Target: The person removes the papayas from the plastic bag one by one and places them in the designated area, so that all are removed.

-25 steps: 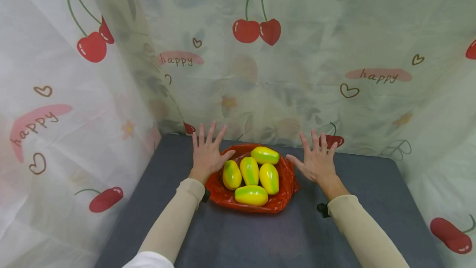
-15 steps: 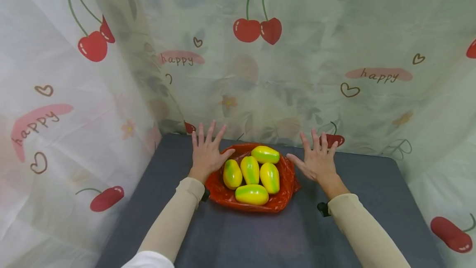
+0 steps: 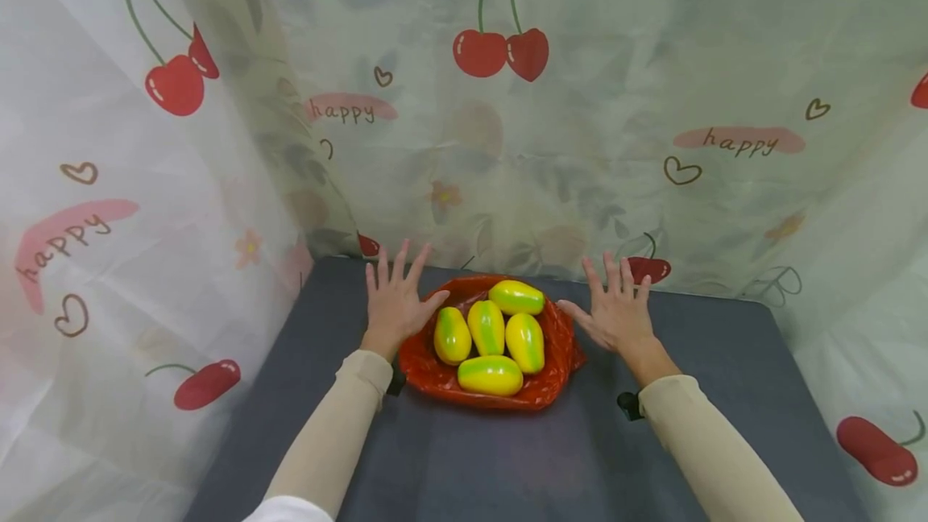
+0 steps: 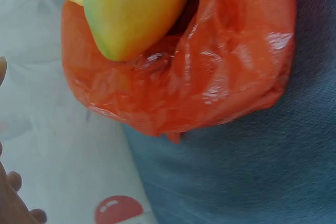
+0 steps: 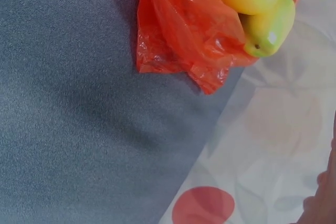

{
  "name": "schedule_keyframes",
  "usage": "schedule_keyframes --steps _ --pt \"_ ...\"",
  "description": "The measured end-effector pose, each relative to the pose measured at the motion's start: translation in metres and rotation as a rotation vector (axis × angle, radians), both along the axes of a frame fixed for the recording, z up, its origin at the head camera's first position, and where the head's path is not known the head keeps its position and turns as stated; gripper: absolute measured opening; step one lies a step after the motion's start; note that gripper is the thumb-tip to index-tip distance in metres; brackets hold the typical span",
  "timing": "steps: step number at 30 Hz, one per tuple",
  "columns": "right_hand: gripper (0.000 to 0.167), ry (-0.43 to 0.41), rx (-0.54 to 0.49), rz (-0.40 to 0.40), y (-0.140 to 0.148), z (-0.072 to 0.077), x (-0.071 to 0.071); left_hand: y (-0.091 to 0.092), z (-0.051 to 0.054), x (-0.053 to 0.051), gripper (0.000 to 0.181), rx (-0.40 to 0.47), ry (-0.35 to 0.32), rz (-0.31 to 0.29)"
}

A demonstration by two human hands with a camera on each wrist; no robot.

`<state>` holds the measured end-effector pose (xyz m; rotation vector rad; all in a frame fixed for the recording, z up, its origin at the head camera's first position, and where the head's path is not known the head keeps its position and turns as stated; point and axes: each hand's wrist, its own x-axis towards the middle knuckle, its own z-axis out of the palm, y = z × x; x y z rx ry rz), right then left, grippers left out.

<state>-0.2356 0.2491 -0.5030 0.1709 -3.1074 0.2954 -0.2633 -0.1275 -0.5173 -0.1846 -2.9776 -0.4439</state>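
Note:
In the head view, several glossy yellow-and-green fruits [image 3: 490,376], shaped like mangoes or small papayas, lie in an opened red plastic bag [image 3: 435,387] on the dark table. My left hand [image 3: 394,308] is spread at the bag's left side, its thumb overlapping the rim from above; contact cannot be made out. To the right of the bag, my right hand [image 3: 619,316] has its fingers spread, with the thumb pointing at the rim. Neither hand holds anything. The left wrist view shows the bag's crinkled side [image 4: 210,87] and one fruit [image 4: 134,14] close up.
The dark grey table [image 3: 500,466] runs in front of the bag and out to both sides. A pale curtain [image 3: 580,143] printed with cherries and hearts hangs behind the table's back edge and along both sides. Each wrist has a small black device [image 3: 629,405].
My left hand has shifted slightly left, away from the fruits. The right hand, the bag and the fruits stay in place, while the head view has tilted a little.

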Motion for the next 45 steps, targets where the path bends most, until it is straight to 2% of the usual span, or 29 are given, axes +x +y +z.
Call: schedule_keyframes --steps 7,13,16,21,28,35,41,45 --pt "0.094 -0.016 -0.042 0.025 -0.004 0.005 -0.004 -0.019 -0.005 0.002 0.088 0.147 -0.049 0.021" --pt "0.097 -0.102 -0.086 0.027 -0.007 0.008 -0.002 -0.032 -0.012 0.006 0.089 0.257 -0.114 0.033" --pt "0.096 -0.132 -0.14 0.03 -0.009 0.009 0.0 -0.037 -0.016 0.007 0.088 0.304 -0.152 0.042" --pt "0.093 -0.146 -0.235 0.051 -0.015 0.011 0.003 -0.043 -0.026 0.009 0.081 0.439 -0.217 0.061" --pt "0.09 -0.215 -0.375 0.102 -0.025 0.01 0.006 -0.05 -0.039 0.017 0.072 0.64 -0.251 0.065" --pt "0.075 -0.203 -0.44 0.15 -0.031 0.001 0.012 -0.052 -0.053 0.026 0.072 0.754 -0.302 0.039" --pt "0.074 -0.217 -0.481 0.146 -0.039 -0.008 0.019 -0.054 -0.063 0.028 0.072 0.81 -0.327 0.017" --pt "0.074 -0.222 -0.489 0.139 -0.047 -0.014 0.021 -0.06 -0.07 0.028 0.077 0.828 -0.354 -0.029"
